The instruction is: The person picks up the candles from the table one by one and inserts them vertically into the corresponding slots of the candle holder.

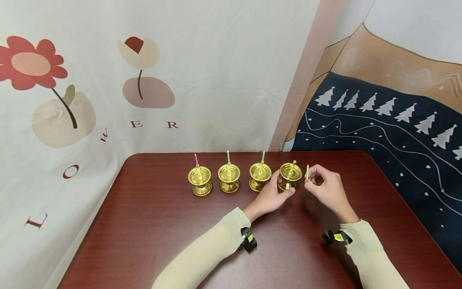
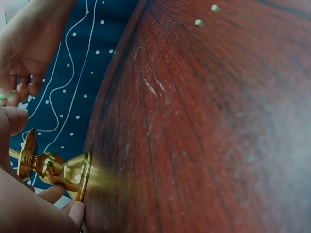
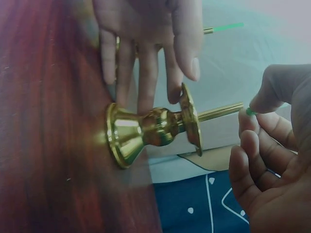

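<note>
My right hand (image 1: 326, 190) pinches a thin light-green candle (image 1: 307, 172) between thumb and fingertips, right of the rightmost brass candle holder (image 1: 290, 171). In the right wrist view only a green bit of this candle (image 3: 250, 111) shows, close to the tip of the holder's narrow tube (image 3: 223, 111). My left hand (image 1: 271, 196) is around the near left side of that holder. Its fingers (image 3: 148, 73) lie fairly straight behind the holder, with the thumb apart from them. How firmly they touch it, I cannot tell.
To the left stand three similar brass holders: one with a pink candle (image 1: 196, 159), two with green candles (image 1: 228, 156) (image 1: 263, 156). All stand near the back edge of the dark red table (image 1: 162, 224). Printed cloths (image 1: 216, 80) hang behind and at the right.
</note>
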The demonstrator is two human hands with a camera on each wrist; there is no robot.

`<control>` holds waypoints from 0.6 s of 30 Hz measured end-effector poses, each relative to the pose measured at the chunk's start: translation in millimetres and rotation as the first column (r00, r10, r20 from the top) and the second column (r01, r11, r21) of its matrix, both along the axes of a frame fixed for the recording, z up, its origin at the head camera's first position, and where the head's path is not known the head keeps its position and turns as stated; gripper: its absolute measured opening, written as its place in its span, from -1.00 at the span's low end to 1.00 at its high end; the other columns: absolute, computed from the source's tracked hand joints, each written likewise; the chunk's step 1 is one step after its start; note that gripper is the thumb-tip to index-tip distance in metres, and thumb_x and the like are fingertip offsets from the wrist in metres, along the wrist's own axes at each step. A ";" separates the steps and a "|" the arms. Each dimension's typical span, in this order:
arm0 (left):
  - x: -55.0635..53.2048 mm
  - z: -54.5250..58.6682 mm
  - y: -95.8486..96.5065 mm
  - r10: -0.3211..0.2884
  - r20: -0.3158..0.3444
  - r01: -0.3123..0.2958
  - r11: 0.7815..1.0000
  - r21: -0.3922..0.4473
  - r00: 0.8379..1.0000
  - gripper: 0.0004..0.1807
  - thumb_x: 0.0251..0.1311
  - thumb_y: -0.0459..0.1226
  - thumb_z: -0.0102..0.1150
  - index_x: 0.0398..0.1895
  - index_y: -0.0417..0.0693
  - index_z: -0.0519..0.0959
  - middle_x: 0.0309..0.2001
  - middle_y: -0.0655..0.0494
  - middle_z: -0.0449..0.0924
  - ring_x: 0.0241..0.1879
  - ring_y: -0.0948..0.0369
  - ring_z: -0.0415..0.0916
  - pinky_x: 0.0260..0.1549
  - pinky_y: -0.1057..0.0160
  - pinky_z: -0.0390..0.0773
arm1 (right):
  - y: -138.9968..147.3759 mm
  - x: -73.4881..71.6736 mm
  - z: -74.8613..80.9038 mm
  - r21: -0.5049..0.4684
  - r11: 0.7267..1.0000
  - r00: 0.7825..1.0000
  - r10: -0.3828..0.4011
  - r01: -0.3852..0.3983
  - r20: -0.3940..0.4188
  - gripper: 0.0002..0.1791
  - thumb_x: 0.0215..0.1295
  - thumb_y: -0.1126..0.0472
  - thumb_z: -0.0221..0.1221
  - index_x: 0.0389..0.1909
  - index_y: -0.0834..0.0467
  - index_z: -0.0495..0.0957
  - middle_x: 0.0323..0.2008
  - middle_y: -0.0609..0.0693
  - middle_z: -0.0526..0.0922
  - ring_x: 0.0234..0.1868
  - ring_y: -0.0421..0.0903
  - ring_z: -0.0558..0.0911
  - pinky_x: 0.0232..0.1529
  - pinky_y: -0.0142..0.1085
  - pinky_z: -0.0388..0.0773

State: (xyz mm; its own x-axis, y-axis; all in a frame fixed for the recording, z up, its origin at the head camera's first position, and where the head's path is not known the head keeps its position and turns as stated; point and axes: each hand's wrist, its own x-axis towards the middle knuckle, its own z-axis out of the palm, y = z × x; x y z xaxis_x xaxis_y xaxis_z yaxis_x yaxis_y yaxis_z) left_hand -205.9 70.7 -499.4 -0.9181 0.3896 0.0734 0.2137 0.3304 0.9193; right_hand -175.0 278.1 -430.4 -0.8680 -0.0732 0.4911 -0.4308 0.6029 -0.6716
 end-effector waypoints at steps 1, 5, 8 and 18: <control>0.3 0.1 0.3 0.003 -0.007 -0.003 1.000 0.011 1.000 -0.09 0.51 0.05 0.30 0.77 0.03 0.11 0.55 -0.04 0.46 0.51 0.08 0.41 0.48 -0.02 0.39 | -0.7 -1.4 1.4 -0.008 1.000 1.000 -0.007 0.007 -0.004 -0.75 0.11 0.54 0.35 -0.34 0.13 0.63 -0.48 -0.06 0.57 -0.45 -0.21 0.53 -0.38 -0.53 0.46; 0.0 1.6 2.4 0.002 0.000 -0.002 0.999 0.042 1.000 -0.08 0.56 0.01 0.26 0.79 -0.03 0.04 0.55 -0.06 0.45 0.51 0.11 0.39 0.49 0.01 0.37 | -3.6 -7.8 6.2 -0.025 0.999 0.999 -0.035 0.035 -0.013 -0.80 0.14 0.53 0.35 -0.33 0.17 0.64 -0.48 -0.02 0.59 -0.43 -0.22 0.52 -0.37 -0.54 0.45; -0.6 1.7 4.8 0.002 0.020 -0.003 0.999 0.050 1.000 -0.04 0.58 -0.03 0.24 0.81 -0.09 -0.04 0.56 -0.11 0.43 0.53 0.12 0.37 0.51 0.03 0.34 | -6.1 -12.8 9.0 -0.031 0.998 0.999 -0.050 0.050 -0.018 -0.82 0.16 0.52 0.35 -0.34 0.19 0.65 -0.47 0.01 0.60 -0.42 -0.22 0.52 -0.38 -0.53 0.45; -3.4 2.1 9.5 0.009 0.058 -0.012 0.999 0.043 0.998 0.01 0.58 0.01 0.22 0.84 -0.01 -0.14 0.61 -0.12 0.36 0.50 0.11 0.41 0.45 0.01 0.43 | -15.2 -26.4 15.1 -0.118 0.991 0.997 -0.067 0.062 -0.042 -0.88 0.34 0.51 0.34 -0.32 0.25 0.69 -0.33 0.09 0.75 -0.35 -0.33 0.60 -0.32 -0.54 0.48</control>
